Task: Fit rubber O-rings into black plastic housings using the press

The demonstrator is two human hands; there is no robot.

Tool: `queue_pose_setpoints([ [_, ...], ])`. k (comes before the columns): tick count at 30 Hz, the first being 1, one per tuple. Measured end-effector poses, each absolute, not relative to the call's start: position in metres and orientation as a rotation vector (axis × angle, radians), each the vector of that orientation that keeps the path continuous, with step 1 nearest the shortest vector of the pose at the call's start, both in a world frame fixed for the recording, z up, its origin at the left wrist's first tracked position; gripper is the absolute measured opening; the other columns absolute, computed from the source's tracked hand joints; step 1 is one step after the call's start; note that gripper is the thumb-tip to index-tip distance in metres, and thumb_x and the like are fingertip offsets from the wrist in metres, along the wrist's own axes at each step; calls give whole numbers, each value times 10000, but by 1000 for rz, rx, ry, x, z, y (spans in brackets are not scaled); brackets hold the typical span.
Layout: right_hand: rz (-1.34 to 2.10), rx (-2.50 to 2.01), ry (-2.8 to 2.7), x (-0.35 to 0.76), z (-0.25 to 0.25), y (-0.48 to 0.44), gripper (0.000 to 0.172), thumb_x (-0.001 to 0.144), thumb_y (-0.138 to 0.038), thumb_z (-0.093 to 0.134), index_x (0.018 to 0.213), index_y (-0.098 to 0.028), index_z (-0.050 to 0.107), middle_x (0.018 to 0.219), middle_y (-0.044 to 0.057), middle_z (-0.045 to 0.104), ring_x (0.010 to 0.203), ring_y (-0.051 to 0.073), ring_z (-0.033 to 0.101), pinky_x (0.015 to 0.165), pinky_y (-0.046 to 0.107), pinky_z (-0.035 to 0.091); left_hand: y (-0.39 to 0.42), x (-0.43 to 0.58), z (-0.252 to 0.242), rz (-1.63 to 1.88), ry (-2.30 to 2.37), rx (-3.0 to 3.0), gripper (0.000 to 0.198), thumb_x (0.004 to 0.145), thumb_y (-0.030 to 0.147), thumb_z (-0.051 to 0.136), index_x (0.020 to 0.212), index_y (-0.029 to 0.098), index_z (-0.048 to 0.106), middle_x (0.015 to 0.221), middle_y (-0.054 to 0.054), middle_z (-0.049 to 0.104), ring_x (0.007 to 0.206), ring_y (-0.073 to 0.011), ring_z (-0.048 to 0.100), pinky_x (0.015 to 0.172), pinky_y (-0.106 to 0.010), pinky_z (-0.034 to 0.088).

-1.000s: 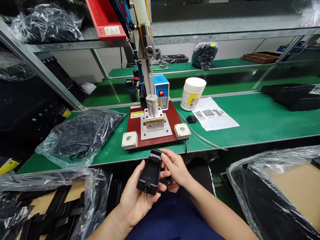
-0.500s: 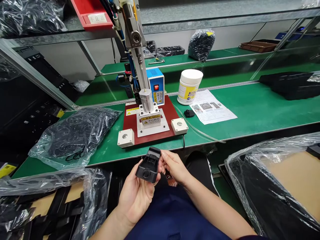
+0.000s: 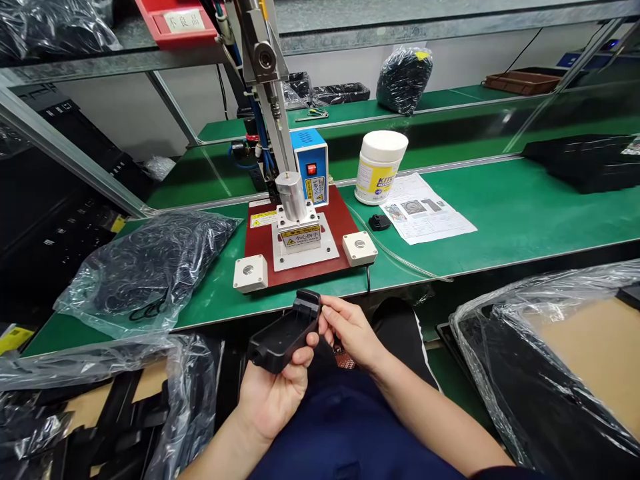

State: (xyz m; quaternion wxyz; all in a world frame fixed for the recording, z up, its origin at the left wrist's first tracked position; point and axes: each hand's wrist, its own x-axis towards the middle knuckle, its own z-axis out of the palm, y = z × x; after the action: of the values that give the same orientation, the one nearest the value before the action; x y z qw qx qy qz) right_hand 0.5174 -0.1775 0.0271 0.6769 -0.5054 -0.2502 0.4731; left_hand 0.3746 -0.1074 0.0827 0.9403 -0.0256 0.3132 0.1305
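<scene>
A black plastic housing (image 3: 283,333), long and hollow with a raised block at its far end, is held above my lap in front of the bench edge. My left hand (image 3: 277,393) grips it from below, fingers curled round its right side. At the raised end, the thumb and forefinger of my right hand (image 3: 353,330) pinch its right edge; the other fingers are curled in. Just beyond stands a bench press (image 3: 293,197) on a dark red base, with a white push-button box (image 3: 251,273) at the left and another button box (image 3: 360,249) at the right.
On the green bench (image 3: 525,213) lie a bag of black parts (image 3: 150,267), a white tub (image 3: 381,167), a printed sheet (image 3: 425,210) and a small black part (image 3: 379,222). Plastic-lined boxes flank me: a left box (image 3: 190,380) and a right box (image 3: 500,353).
The housing has turned in my hands, its near end swinging left, so its hollow inside shows now. My left fingers have shifted along its side. The view has moved slightly.
</scene>
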Motion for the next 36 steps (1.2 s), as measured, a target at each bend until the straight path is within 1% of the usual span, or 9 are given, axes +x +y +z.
queue_pose_setpoints([
  [4,1065,-1151,-563,518,28,-178,493,816,-497,618,1149,-133,612,593,-37,584,446,65,474,451,209,369,-107,376,82,246,623,52,374,984,231,234,1163,25,490,843,-147,595,552,-74,562,444,-108,487],
  [8,1062,-1146,-575,519,25,-178,439,833,-474,609,1118,-141,635,598,-33,570,443,63,468,433,201,359,-107,380,83,216,618,182,436,985,364,334,1059,17,588,822,-160,637,558,-122,603,436,-169,522],
  [14,1074,-1112,-539,519,22,-176,349,841,-412,615,1072,-154,652,597,-34,558,448,66,496,432,193,355,-109,387,89,251,815,249,369,981,332,378,1032,70,633,765,-120,685,520,-152,620,404,-213,520],
  [19,1095,-1092,-512,520,24,-176,314,838,-379,612,1055,-157,659,607,-33,564,450,65,508,451,195,376,-109,387,88,294,838,340,280,951,307,480,952,91,659,734,-93,695,613,-154,665,575,-229,577],
  [21,1096,-1086,-499,522,25,-176,324,831,-376,616,1064,-155,657,604,-35,563,445,67,506,455,200,384,-108,387,86,310,811,405,256,928,319,528,940,100,661,724,-82,694,604,-151,662,596,-234,578],
  [26,1081,-1077,-506,525,26,-176,317,821,-360,620,1061,-157,658,608,-36,570,441,63,496,459,200,390,-106,386,79,329,770,579,311,874,374,615,1070,134,634,777,-65,697,570,-135,638,540,-213,545],
  [31,1079,-1063,-509,526,26,-176,294,808,-338,623,1043,-166,664,633,-22,606,464,77,523,482,216,421,-104,383,73,366,656,715,493,871,384,629,1321,238,493,1033,-54,684,800,-150,667,691,-215,531],
  [33,1090,-1032,-509,526,27,-176,275,793,-322,628,1010,-161,679,693,9,642,540,106,573,530,243,464,-103,382,72,368,663,795,541,862,404,634,1351,252,462,1062,-56,677,833,-161,663,707,-222,518],
  [36,1090,-956,-514,529,31,-175,307,771,-320,635,1018,-149,697,825,68,685,723,172,633,606,285,506,-100,382,72,431,684,953,610,820,434,669,1358,242,456,997,-63,687,808,-175,651,646,-219,488],
])
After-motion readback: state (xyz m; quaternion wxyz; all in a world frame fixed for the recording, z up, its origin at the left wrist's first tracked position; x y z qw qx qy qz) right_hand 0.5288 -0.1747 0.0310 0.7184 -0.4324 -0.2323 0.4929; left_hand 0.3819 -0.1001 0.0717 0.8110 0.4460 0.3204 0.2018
